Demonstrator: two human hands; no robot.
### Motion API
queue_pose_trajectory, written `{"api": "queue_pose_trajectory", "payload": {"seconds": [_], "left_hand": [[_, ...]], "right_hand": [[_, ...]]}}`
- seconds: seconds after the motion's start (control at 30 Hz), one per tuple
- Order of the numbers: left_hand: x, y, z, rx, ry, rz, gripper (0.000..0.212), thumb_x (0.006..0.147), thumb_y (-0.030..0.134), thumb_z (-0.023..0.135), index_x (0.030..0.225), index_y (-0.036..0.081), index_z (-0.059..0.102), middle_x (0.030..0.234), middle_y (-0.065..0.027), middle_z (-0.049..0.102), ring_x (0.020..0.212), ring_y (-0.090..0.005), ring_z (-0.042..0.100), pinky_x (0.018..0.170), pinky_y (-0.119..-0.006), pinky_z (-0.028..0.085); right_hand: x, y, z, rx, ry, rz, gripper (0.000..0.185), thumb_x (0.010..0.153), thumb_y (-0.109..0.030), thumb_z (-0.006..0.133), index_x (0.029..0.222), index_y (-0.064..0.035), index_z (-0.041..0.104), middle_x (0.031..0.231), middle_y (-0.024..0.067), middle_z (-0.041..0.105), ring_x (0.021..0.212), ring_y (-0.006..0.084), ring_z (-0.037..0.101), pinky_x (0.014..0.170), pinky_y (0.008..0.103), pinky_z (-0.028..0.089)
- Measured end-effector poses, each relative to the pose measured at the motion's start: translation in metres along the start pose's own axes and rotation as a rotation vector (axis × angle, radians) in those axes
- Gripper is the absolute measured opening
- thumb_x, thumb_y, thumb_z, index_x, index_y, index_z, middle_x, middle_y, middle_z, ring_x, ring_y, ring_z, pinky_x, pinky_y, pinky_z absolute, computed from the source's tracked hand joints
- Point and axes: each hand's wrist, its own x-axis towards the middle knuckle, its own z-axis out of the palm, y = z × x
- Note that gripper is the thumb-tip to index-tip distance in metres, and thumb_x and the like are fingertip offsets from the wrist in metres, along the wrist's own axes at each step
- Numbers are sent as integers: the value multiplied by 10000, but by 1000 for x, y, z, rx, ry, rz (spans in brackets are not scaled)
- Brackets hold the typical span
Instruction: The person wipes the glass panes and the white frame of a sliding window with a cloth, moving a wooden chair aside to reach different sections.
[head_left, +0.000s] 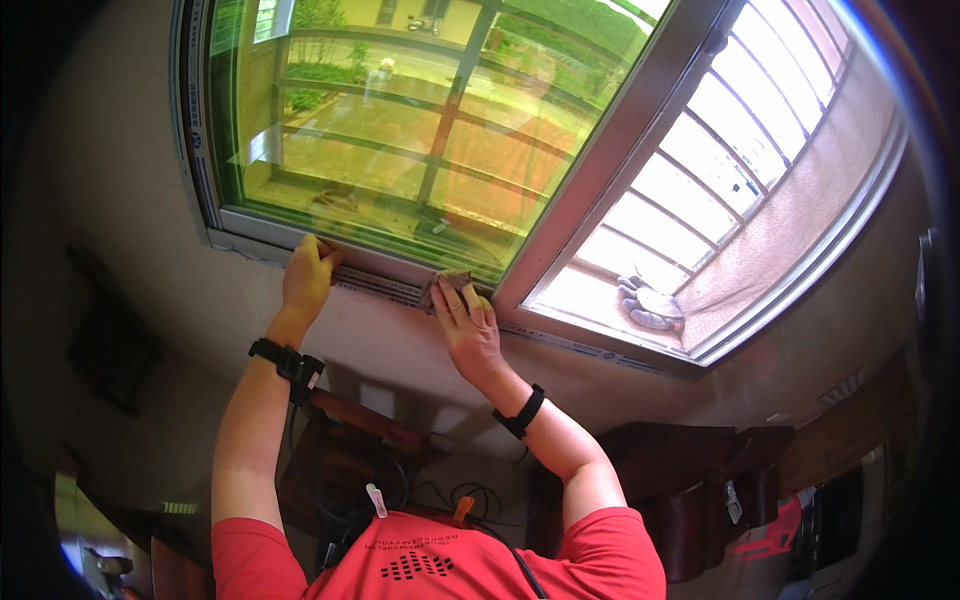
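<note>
A sliding window with yellow-green tinted glass (360, 150) fills the upper part of the head view. My left hand (306, 279) is curled over the lower window frame (259, 231), its fingertips partly hidden. To its right, my right hand (472, 326) presses a crumpled grey-brown cloth (448, 287) against the bottom track (375, 289), close to the corner of the pane. The fingers lie nearly straight over the cloth. A black strap with a small device (289, 364) circles my left wrist, and a black band (521, 412) my right.
Grey work gloves (651, 306) lie on the outer ledge beyond the right-hand opening. Metal bars (705, 187) stand outside the window. Below are dark wooden furniture (367, 420) and dark red seating (675, 465). Black cables (476, 499) loop near my body.
</note>
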Motion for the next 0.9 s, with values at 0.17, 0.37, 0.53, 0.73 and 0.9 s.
{"api": "queue_pose_trajectory", "payload": {"seconds": [0.17,0.37,0.53,0.73,0.9], "left_hand": [[-13,-6,-12,-88,-83,-93,192,869,116,689,904,-23,562,846,-124,635,617,-216,653,555,-335,512],[-53,4,-41,-120,-108,-40,216,883,106,653,1025,-27,557,946,-109,624,655,-179,657,575,-288,518],[-96,-5,-93,-224,-175,-198,194,893,92,625,1053,0,564,962,-81,603,682,-144,625,618,-265,520],[-179,-23,-180,-125,-62,-353,161,921,46,582,1080,32,598,992,-45,596,744,-106,599,653,-243,520],[-251,-17,-241,-68,127,-571,156,934,55,560,1080,29,608,948,-41,603,738,-104,602,678,-239,517]], "right_hand": [[3,-18,21,42,-16,-2,503,822,-89,533,1315,10,555,1428,134,450,1231,326,440,1010,383,408],[26,-20,35,8,62,-12,478,837,-66,540,1313,-28,567,1400,106,467,1203,310,445,1009,382,402],[60,-25,41,21,91,-41,466,837,-91,543,1295,-10,573,1362,124,482,1190,316,447,1011,400,407],[107,-69,67,56,163,-135,464,808,-103,559,1233,82,579,1299,187,473,1162,370,444,1003,409,416],[147,-121,71,115,113,-229,478,804,-90,566,1247,89,557,1272,188,503,1117,364,470,993,410,418]]}}
